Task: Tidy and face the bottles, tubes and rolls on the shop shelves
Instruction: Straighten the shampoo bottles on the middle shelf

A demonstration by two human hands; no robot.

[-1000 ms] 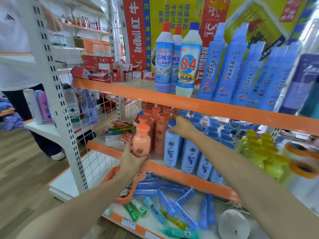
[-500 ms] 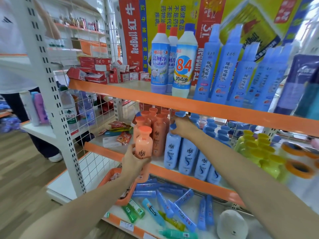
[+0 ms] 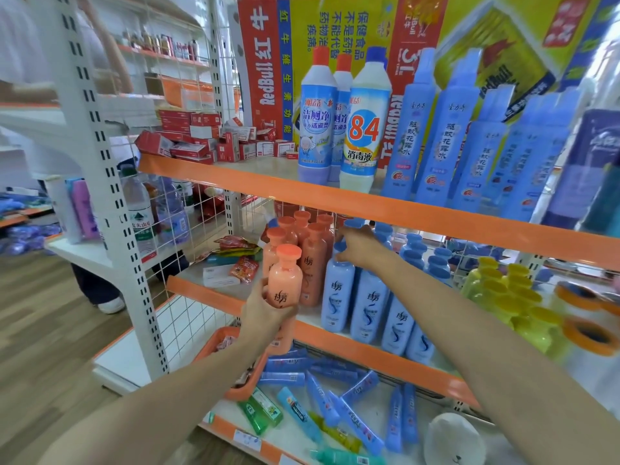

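Note:
My left hand (image 3: 265, 315) grips a pale orange shampoo bottle (image 3: 285, 280) upright at the front edge of the middle shelf (image 3: 385, 350), just ahead of a cluster of darker orange bottles (image 3: 313, 260). Over to the right, my right hand (image 3: 360, 246) rests on the blue cap of the front blue shampoo bottle (image 3: 337, 290), fingers closed on its top. More blue bottles (image 3: 396, 317) stand in rows behind and to its right. Blue and green tubes (image 3: 339, 397) lie scattered on the bottom shelf.
Tall cleaner bottles (image 3: 364, 129) and blue spray bottles (image 3: 446, 142) stand on the top shelf. Yellow-green bottles (image 3: 513, 297) and tape rolls (image 3: 590, 333) sit to the right. An orange basket (image 3: 218, 344) is below my left hand. A person (image 3: 100, 290) stands behind the left rack.
My left hand has lifted the pale orange bottle slightly and brought it closer to the orange cluster. My right hand stays on the blue bottle's cap.

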